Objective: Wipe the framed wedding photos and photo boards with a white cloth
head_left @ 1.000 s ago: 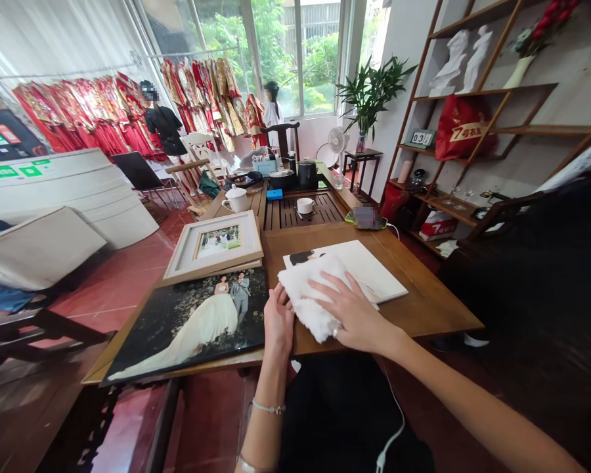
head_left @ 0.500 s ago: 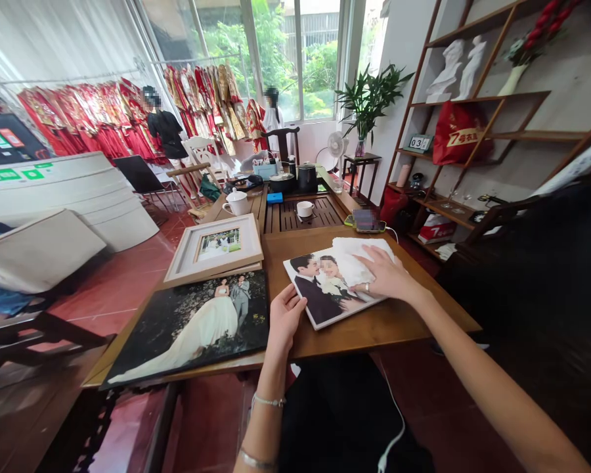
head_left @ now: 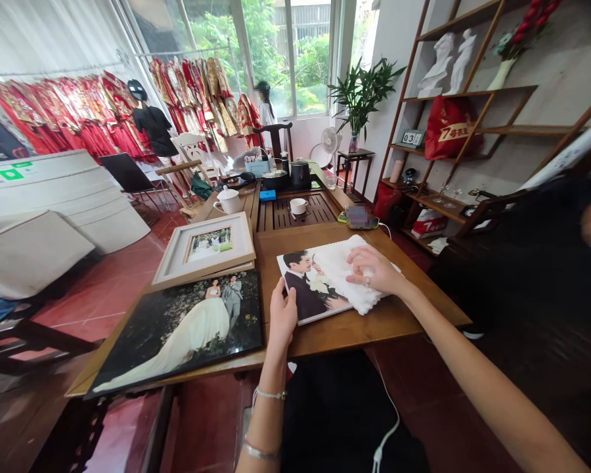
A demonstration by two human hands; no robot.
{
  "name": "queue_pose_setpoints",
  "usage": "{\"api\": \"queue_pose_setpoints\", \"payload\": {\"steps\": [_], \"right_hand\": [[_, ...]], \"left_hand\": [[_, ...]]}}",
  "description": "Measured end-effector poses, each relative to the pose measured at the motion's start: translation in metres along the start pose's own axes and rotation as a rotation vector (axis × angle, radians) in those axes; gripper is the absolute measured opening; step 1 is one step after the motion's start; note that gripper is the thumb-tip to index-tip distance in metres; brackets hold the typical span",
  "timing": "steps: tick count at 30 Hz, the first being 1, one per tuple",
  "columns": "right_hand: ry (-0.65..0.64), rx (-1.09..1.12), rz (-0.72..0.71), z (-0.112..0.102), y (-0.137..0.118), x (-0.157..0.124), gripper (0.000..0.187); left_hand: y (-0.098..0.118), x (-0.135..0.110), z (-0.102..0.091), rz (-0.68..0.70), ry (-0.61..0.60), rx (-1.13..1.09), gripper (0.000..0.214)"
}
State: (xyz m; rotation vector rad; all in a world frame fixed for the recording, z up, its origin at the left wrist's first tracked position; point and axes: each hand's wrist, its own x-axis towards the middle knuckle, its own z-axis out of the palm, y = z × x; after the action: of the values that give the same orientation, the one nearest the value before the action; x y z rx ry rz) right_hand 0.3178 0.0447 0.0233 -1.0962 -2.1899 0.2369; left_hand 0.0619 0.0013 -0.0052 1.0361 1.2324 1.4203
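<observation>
A white-edged wedding photo panel [head_left: 308,290] lies tilted on the wooden table, in front of me. My left hand [head_left: 282,310] grips its left edge, thumb toward the top face. A white cloth [head_left: 358,295] covers the panel's right part and hangs past its front edge. On that cloth rests my right hand [head_left: 377,270], its fingers bent into the fabric. Left of the panel lies a large dark wedding photo [head_left: 197,328]. Behind it, a light-framed picture [head_left: 204,246] rests on another flat piece.
A phone [head_left: 359,217] with a white cable lies beyond the panel. Farther back are a tea tray [head_left: 280,213], a white cup [head_left: 298,206] and a lidded cup [head_left: 226,199]. A person in dark clothing is at the right. Shelves [head_left: 443,197] stand behind.
My right hand has bent its fingers and the cloth now spreads lower, over the panel's front edge. My left hand still holds the left edge. The whole view has shifted slightly.
</observation>
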Motion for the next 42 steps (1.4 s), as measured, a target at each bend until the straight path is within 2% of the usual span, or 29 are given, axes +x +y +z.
{"api": "queue_pose_setpoints", "payload": {"steps": [3, 6, 7, 9, 11, 16, 19, 21, 25, 29, 32, 35, 38, 42], "right_hand": [[-0.079, 0.009, -0.040, -0.004, -0.023, -0.018, 0.041], [-0.129, -0.088, 0.067, -0.008, -0.049, -0.038, 0.023], [-0.129, -0.129, 0.106, -0.008, -0.055, -0.044, 0.024], [-0.127, -0.200, 0.148, -0.009, -0.059, -0.049, 0.042], [-0.146, -0.247, 0.158, -0.010, -0.053, -0.047, 0.049], [-0.208, -0.272, 0.227, -0.008, -0.018, -0.013, 0.042], [-0.216, -0.314, 0.247, 0.001, -0.013, 0.005, 0.061], [-0.218, -0.351, 0.212, 0.008, -0.019, 0.009, 0.071], [-0.219, -0.351, 0.077, 0.013, -0.045, -0.002, 0.064], [-0.258, -0.289, -0.112, 0.005, -0.075, -0.028, 0.069], [-0.297, -0.263, -0.149, -0.002, -0.089, -0.044, 0.079], [-0.314, -0.251, -0.119, -0.005, -0.091, -0.050, 0.081], [-0.304, -0.226, -0.086, -0.004, -0.086, -0.048, 0.075], [-0.200, -0.256, -0.016, 0.002, -0.068, -0.037, 0.065]], "left_hand": [[-0.005, 0.001, -0.003, -0.031, 0.080, 0.022, 0.037], [-0.005, 0.001, -0.009, -0.035, 0.035, 0.026, 0.036], [-0.005, 0.000, -0.011, -0.033, 0.018, 0.028, 0.037], [-0.005, -0.001, -0.013, -0.025, -0.002, 0.031, 0.038], [-0.005, -0.001, -0.014, -0.016, 0.000, 0.034, 0.037], [-0.005, -0.001, -0.012, -0.015, 0.040, 0.072, 0.037], [-0.003, -0.002, -0.013, -0.005, 0.089, 0.110, 0.037], [-0.002, -0.003, -0.014, 0.005, 0.111, 0.119, 0.035], [-0.003, -0.004, -0.018, -0.042, 0.132, 0.046, 0.032], [-0.007, -0.003, -0.019, -0.093, 0.131, -0.046, 0.031], [-0.008, -0.003, -0.019, -0.121, 0.121, -0.052, 0.034], [-0.006, -0.004, -0.018, -0.009, 0.098, 0.110, 0.035], [-0.003, -0.005, -0.016, 0.170, 0.104, 0.434, 0.038], [-0.004, -0.004, -0.012, 0.295, 0.058, 0.731, 0.048]]}}
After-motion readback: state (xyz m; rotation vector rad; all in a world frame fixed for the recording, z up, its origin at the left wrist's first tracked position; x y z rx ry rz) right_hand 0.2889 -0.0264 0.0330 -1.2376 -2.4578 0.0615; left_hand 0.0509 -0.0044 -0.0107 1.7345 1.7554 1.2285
